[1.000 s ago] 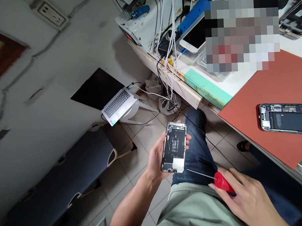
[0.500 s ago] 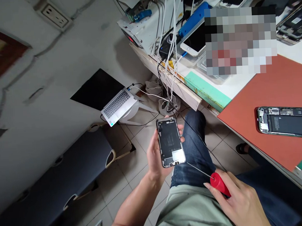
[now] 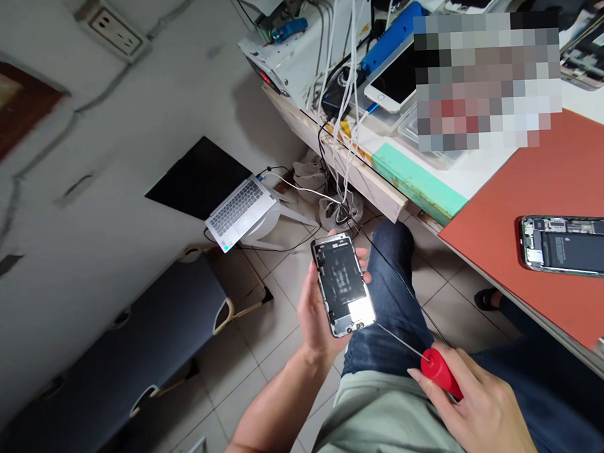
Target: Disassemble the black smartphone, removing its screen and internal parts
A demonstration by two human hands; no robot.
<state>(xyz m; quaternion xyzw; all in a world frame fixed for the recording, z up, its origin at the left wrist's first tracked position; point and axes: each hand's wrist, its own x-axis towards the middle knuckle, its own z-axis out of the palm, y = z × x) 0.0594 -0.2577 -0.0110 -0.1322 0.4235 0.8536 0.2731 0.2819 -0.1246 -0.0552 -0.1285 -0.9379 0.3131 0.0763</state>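
Note:
My left hand (image 3: 316,316) grips an opened phone body (image 3: 342,285), held over my knee with its bare inner frame facing up. My right hand (image 3: 477,406) holds a red-handled screwdriver (image 3: 441,372); its thin metal shaft points up-left, and the tip sits just off the phone's lower corner. Whether the tip touches the phone I cannot tell. Both hands hover above my lap, off the workbench.
A second opened phone (image 3: 573,246) lies on the red mat (image 3: 531,196) of the workbench to the right. Further back stand a white phone (image 3: 393,82), cables (image 3: 343,84) and equipment. On the floor a laptop (image 3: 231,203) rests on a white stool beside a dark cot (image 3: 137,354).
My left hand has turned the phone body from tilted right to tilted left and raised it slightly. The screwdriver hand has barely moved.

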